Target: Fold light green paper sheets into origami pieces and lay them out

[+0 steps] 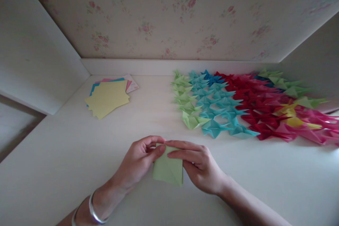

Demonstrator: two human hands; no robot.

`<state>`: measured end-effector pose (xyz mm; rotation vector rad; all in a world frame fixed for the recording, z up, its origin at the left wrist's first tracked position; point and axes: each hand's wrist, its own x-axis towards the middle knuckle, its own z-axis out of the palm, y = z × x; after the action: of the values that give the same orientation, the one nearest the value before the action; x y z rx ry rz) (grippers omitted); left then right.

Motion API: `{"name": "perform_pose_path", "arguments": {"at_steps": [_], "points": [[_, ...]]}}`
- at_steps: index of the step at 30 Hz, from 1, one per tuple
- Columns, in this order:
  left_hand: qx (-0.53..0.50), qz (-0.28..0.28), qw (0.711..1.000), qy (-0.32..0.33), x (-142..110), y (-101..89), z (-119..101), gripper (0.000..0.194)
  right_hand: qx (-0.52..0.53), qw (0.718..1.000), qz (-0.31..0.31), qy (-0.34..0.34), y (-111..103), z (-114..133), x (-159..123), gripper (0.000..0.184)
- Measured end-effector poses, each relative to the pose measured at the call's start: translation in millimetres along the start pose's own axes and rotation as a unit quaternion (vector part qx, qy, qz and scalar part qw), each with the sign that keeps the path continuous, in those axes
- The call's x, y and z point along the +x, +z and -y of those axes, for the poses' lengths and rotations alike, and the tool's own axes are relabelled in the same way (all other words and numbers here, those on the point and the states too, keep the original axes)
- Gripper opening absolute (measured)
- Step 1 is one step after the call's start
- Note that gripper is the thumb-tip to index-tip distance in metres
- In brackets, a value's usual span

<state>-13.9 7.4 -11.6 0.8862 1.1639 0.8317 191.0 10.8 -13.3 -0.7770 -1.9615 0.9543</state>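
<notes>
A folded sheet of light green origami paper (168,168) is held between my two hands, just above or on the white table. My left hand (143,155) pinches its upper left corner between thumb and fingers. My right hand (198,162) grips the right side, two fingers lying across the top edge and the thumb hidden behind the paper. A crease runs down the lower part of the sheet, and its layers show at the bottom right corner. A silver bangle circles my left wrist.
Rows of folded paper cranes (217,104) in green, teal, blue, red, pink and yellow cover the table's right back. A fanned stack of yellow, blue and pink paper (108,97) lies at the left back. Behind the white table (148,113) stands a floral wall (159,17).
</notes>
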Motion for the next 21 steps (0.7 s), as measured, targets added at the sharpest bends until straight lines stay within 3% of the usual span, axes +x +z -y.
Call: {"name": "perform_pose_path", "arguments": {"at_steps": [6,9,14,19,21], "points": [[-0.001,-0.037,0.999,-0.003,-0.7,-3.8,-4.8,0.035,0.025,0.996,-0.023,0.078,-1.3,3.5,1.7,0.038],[-0.045,-0.051,0.998,0.003,-4.2,-1.8,-9.4,0.029,-0.011,0.994,-0.077,0.083,0.8,0.4,0.9,0.036],[-0.098,0.002,0.995,-0.022,-9.6,-1.0,-10.1,0.030,-0.049,0.985,-0.149,0.074,0.2,-4.3,0.4,0.037],[-0.040,0.080,0.996,0.013,-14.5,-6.0,-12.1,0.054,-0.025,0.985,-0.145,0.090,-7.5,-2.5,3.2,0.034],[-0.031,0.105,0.994,0.031,-15.1,-8.2,-13.3,0.056,0.005,0.984,-0.142,0.104,-9.9,-1.7,3.5,0.032]]}}
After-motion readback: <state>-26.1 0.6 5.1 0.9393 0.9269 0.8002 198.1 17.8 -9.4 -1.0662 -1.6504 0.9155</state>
